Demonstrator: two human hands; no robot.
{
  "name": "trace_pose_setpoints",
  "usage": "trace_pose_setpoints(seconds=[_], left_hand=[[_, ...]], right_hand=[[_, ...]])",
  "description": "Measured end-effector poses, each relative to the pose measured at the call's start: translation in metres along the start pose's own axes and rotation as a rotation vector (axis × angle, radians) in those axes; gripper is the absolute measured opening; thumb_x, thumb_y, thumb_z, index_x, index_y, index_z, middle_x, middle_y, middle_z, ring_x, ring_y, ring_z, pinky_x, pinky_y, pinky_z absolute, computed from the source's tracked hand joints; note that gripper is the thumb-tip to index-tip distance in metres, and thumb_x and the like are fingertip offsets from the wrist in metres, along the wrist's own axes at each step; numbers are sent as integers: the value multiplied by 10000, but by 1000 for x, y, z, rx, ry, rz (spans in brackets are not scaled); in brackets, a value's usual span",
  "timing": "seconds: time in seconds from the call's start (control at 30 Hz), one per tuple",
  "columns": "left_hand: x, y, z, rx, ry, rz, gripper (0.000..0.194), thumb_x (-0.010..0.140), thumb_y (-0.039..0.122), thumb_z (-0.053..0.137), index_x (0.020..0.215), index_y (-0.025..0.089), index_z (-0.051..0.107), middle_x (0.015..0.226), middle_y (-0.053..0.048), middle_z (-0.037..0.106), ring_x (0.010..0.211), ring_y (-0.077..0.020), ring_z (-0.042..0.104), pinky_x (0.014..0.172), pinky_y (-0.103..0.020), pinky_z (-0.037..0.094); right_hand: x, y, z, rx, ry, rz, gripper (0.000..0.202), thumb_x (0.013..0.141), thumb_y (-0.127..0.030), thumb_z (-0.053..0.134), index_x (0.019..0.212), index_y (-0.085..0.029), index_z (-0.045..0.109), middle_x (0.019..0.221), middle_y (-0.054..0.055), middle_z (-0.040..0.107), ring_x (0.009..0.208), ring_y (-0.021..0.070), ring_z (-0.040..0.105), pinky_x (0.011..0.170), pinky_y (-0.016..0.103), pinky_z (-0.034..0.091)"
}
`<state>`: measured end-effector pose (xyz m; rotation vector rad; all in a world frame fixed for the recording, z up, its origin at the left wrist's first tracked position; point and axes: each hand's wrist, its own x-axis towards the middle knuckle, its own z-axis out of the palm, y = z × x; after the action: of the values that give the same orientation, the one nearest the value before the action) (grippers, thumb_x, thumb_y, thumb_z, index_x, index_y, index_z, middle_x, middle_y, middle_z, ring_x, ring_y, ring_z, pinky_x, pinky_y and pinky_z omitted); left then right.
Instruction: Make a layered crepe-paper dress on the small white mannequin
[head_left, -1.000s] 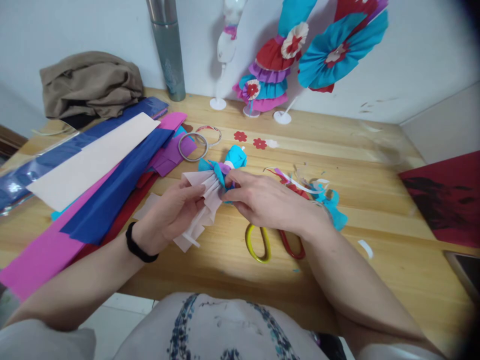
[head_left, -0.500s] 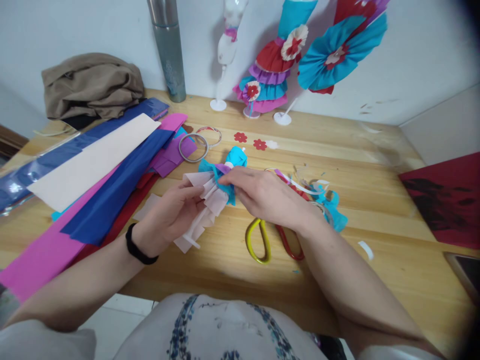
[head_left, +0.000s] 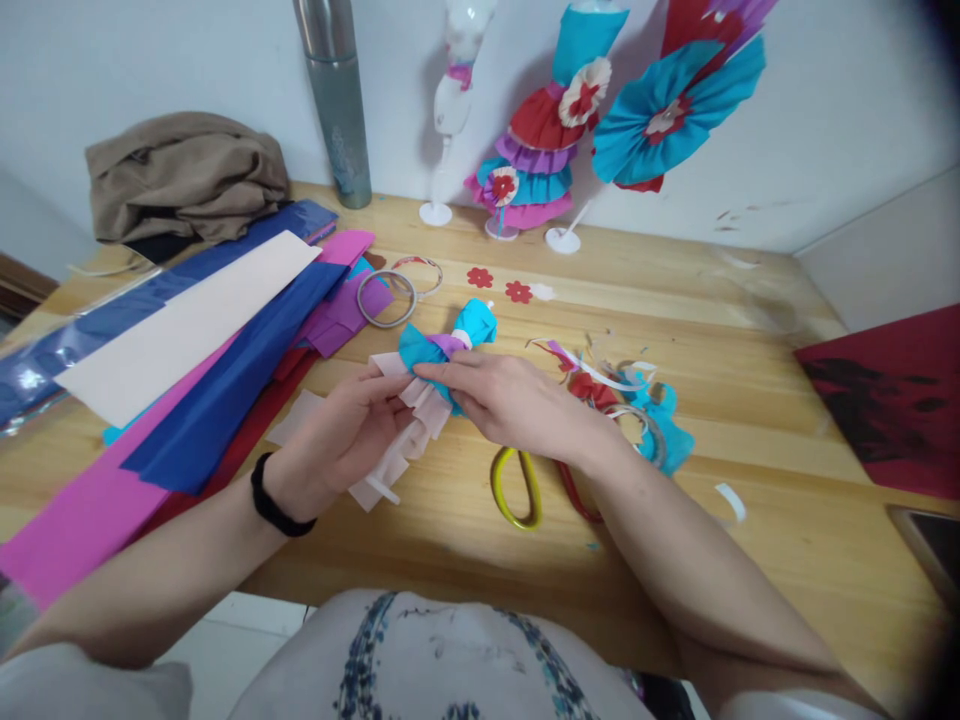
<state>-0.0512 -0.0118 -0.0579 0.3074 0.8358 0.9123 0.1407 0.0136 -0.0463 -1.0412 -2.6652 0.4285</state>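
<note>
A small paper dress [head_left: 429,404] on a mini mannequin lies tilted between my hands, with a blue top, a purple and white waist, a blue frill and pale pink ruffles below. My left hand [head_left: 349,425] is closed around the ruffled skirt from the left. From the right, the fingers of my right hand [head_left: 517,405] pinch the blue frill just under the waist. Part of the frill is hidden beneath those fingers. Scissors with yellow and red handles [head_left: 516,490] lie below my right hand, their blades covered by it.
Crepe paper sheets [head_left: 247,360] are stacked at left, near tape rings [head_left: 387,298]. Red paper flowers [head_left: 518,292] lie beyond the dress. Blue scraps [head_left: 670,430] sit right of my hand. A bottle [head_left: 337,130], a bare mannequin [head_left: 450,105] and dressed mannequins [head_left: 544,130] stand at the back.
My right fingers have shifted left and down along the blue frill, which now spreads out more to the left. My left hand has stayed on the skirt.
</note>
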Motion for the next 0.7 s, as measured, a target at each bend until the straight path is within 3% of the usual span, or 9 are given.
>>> trace_pose_setpoints(seconds=[0.13, 0.27, 0.33, 0.47, 0.7], left_hand=[[1, -1, 0, -21, -3, 13, 219, 907, 33, 525, 919, 144, 714, 914, -63, 739, 802, -159, 710, 804, -265, 572], [-1, -1, 2, -19, 16, 11, 250, 920, 27, 493, 895, 123, 722, 905, -75, 741, 783, -155, 709, 778, -262, 580], [-2, 1, 3, -14, 22, 4, 243, 920, 31, 499, 891, 117, 724, 889, -79, 740, 780, -158, 708, 778, -265, 582], [-4, 6, 1, 49, -3, 2, 234, 903, 36, 527, 995, 101, 732, 981, -113, 744, 888, -194, 717, 888, -306, 579], [-19, 16, -5, 235, -37, -9, 279, 843, 51, 592, 1082, 73, 735, 1115, -159, 739, 1050, -230, 710, 967, -308, 556]], right_hand=[[1, 0, 1, -18, -15, 26, 524, 941, -118, 465, 1454, -190, 549, 1217, 128, 723, 997, 249, 694, 807, 353, 537], [2, 0, 2, 37, -47, 28, 487, 947, -174, 517, 1430, -168, 576, 1129, 122, 755, 940, 245, 699, 782, 341, 530], [1, 1, -1, 103, 8, 39, 473, 954, -169, 503, 1419, -170, 586, 1078, 105, 766, 886, 221, 697, 773, 332, 527], [-2, 6, -12, 168, 131, 73, 411, 962, -167, 484, 1342, -173, 641, 1051, 92, 775, 863, 208, 694, 786, 338, 523], [-3, 8, -23, 190, 182, 137, 312, 950, -173, 507, 1136, -200, 756, 1045, 74, 778, 907, 233, 703, 808, 344, 506]])
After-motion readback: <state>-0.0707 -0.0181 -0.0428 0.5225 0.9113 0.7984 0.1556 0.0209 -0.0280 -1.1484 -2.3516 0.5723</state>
